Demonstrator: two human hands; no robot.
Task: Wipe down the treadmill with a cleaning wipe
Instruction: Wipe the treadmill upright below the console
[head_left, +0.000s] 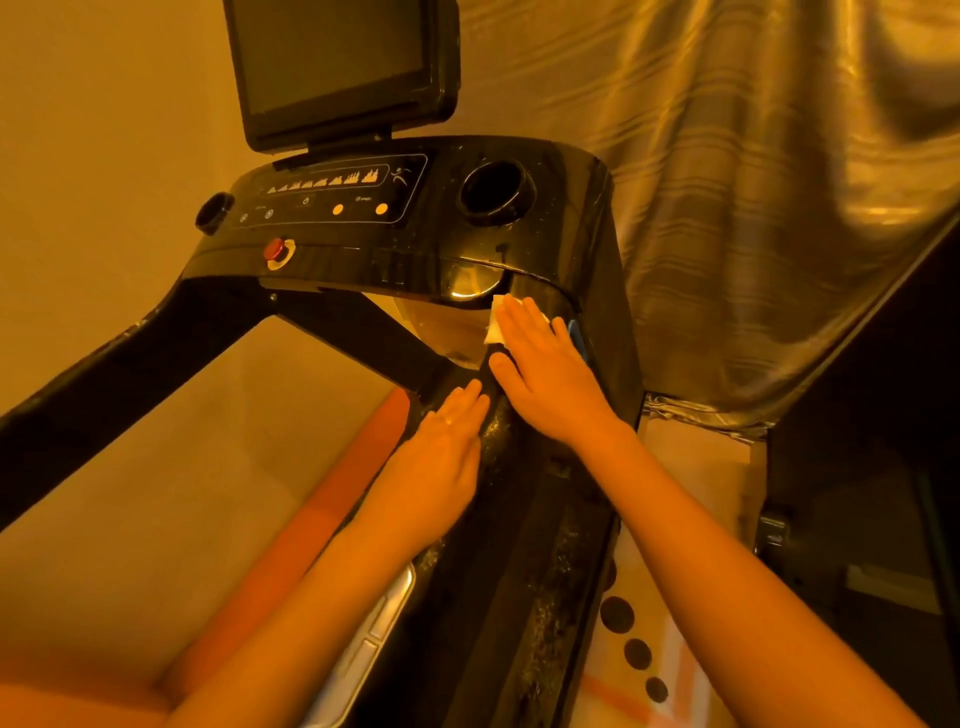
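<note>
Now, right hand (545, 374) pressing wipe (495, 328) on treadmill (571, 218), left hand (441, 457) resting flat, both grips apart

Glossy black plastic treadmill console (561, 218) above the hands; white papery wipe (495, 323); shiny striped cloth curtain (753, 182) right of them.

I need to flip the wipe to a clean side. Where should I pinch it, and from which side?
Probably the free edge of the wipe, which sticks out left of the right hand. Come from the left, over the open gap; the rest lies pressed flat under that hand's fingers.
</note>
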